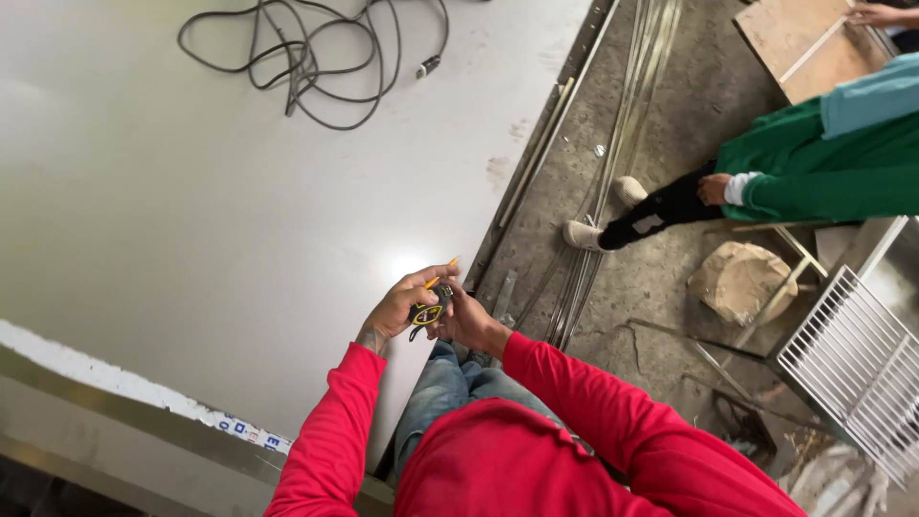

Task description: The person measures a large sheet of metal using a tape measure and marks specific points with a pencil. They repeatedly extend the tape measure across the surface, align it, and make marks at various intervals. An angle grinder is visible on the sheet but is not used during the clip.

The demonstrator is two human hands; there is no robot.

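Nearest the camera, two red sleeves reach forward from the person's chest, elbows bent so the forearms angle inward and the hands meet above the jeans-clad knees. The left hand (400, 304) has its grip closed around a small black-and-yellow tape measure (427, 313), which sits between both hands just off the edge of the desk (191, 239). Its case is too small to tell exactly how it lies, though its longer side seems to run roughly left to right between the palms. A yellow pencil (442, 271) is also pinched in the left hand's fingers; its long axis slants up and to the right, tip pointing away from the person toward the floor beyond the desk edge. The right hand (466, 321) is curled against the tape measure's right side, fingers touching it; whether it truly clasps the case cannot be told.

Further out, the desk is a wide pale grey metal sheet with a tangled black cable (306, 57) lying near its far edge. To the right, thin metal strips (613, 191) lie on the concrete floor. Beyond them another person in a green garment (823, 172) crouches, near a white wire rack (857, 369).
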